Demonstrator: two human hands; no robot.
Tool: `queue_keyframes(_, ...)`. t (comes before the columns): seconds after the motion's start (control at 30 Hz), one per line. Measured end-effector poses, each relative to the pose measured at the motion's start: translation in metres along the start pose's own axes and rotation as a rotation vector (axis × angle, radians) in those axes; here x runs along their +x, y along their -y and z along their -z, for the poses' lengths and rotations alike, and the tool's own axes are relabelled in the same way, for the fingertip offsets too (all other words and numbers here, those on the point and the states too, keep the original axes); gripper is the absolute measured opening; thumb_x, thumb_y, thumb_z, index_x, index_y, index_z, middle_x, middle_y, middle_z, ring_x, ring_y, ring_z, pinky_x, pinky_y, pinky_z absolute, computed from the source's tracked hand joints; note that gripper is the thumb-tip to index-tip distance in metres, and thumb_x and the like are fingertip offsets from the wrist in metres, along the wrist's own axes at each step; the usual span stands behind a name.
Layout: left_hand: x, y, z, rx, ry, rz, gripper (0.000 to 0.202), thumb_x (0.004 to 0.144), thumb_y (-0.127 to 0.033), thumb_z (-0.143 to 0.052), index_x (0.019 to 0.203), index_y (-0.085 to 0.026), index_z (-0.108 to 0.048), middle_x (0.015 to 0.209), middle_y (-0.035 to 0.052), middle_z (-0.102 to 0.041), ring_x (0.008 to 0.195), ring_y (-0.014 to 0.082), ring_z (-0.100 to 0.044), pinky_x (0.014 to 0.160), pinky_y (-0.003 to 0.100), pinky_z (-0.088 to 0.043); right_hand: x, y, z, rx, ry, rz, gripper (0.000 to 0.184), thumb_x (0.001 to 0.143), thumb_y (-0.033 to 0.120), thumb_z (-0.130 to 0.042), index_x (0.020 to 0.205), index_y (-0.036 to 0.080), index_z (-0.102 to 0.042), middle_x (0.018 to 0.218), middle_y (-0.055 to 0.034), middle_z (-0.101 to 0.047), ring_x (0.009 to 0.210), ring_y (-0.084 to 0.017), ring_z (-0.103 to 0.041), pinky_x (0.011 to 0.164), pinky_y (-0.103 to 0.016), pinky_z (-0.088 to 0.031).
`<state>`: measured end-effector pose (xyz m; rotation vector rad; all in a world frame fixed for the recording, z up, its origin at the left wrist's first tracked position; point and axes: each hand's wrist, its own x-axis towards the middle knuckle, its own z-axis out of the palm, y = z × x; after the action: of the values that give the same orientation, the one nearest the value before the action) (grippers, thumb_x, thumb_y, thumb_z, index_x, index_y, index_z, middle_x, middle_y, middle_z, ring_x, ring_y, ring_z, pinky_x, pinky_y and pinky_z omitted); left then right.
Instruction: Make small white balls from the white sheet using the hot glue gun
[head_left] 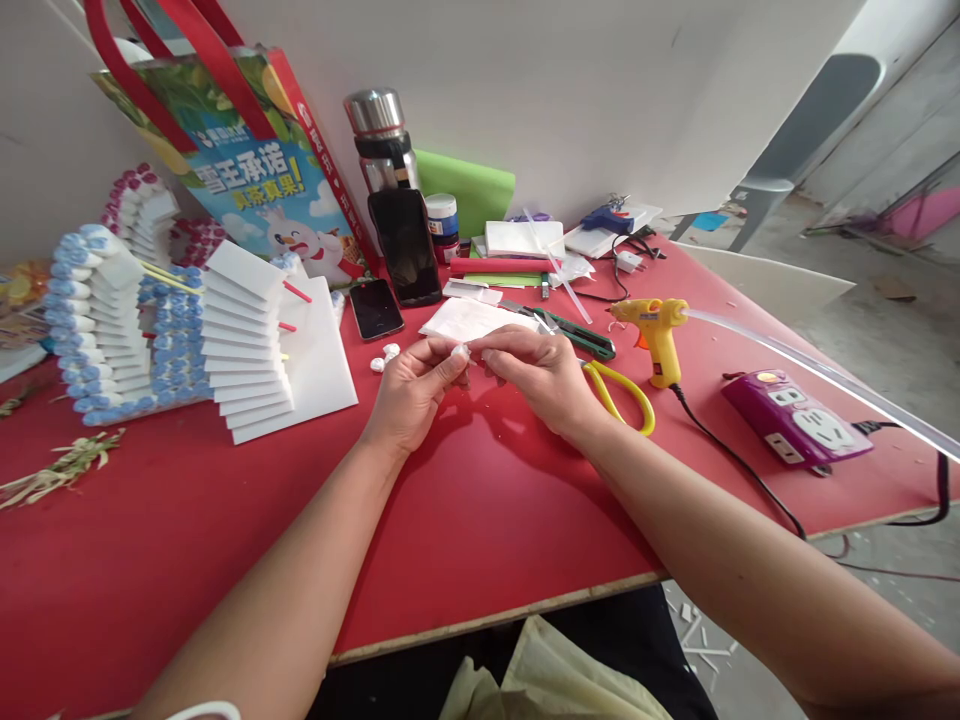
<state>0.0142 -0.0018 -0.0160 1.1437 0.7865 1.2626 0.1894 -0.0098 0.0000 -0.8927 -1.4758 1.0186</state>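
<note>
Just above the table, my left hand (418, 388) pinches a small white wad (460, 352) that looks like rolled paper or tissue. My right hand (536, 372) is closed in a pinch right beside it, its fingertips near the wad; what lies between them is too small to make out. Several similar white wads (385, 357) lie left of my left hand. Behind my hands is a stack of white paper sheets (472, 320). A green utility knife (581, 332) and yellow-handled scissors (622, 395) lie beside my right hand.
A yellow glue gun (655, 335) stands on the right near a purple power strip (795, 418). Stepped white pieces (244, 340) and blue-and-white modules (97, 330) stand left. Two phones, a steel flask (379, 135) and a printed bag (247, 160) are at the back.
</note>
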Motion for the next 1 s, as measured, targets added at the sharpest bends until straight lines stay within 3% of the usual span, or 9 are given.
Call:
queue_keyframes(0.47,-0.0004,0.0010,-0.0002,0.047,-0.042,-0.005,0.023,0.077,-0.034,-0.086,0.085,-0.016,-0.074,0.081,0.0018,-0.065,0.065,0.0098,-0.058,0.065,0.025,-0.050,-0.0015,0.0018,-0.0004,-0.154,-0.006,0.156,0.022,0.086,0.014,-0.061,0.091,0.019,-0.082,0.092,-0.0049,-0.074,0.085,-0.017,-0.069,0.074,-0.029,-0.053)
queue_keyframes(0.73,0.0004,0.0049,0.0033,0.114,-0.016,-0.027,0.020,0.080,-0.032,-0.083,0.087,-0.017,-0.073,0.078,0.0010,-0.065,0.066,0.0106,-0.059,0.066,0.025,-0.050,-0.0020,-0.0008,0.0007,-0.240,-0.001,0.191,0.022,0.086,0.013,-0.061,0.092,0.019,-0.082,0.092,-0.0048,-0.074,0.079,-0.015,-0.066,0.066,-0.027,-0.050)
queue_keyframes(1.0,-0.0034,0.0025,-0.0028,0.502,-0.110,-0.224,0.022,0.079,-0.034,-0.083,0.087,-0.019,-0.070,0.078,0.0000,-0.066,0.068,0.0126,-0.060,0.066,0.025,-0.049,-0.0018,-0.0048,0.0030,-0.319,0.009,0.199,0.022,0.087,0.015,-0.061,0.090,0.020,-0.082,0.092,-0.0051,-0.073,0.075,-0.014,-0.065,0.063,-0.027,-0.048)
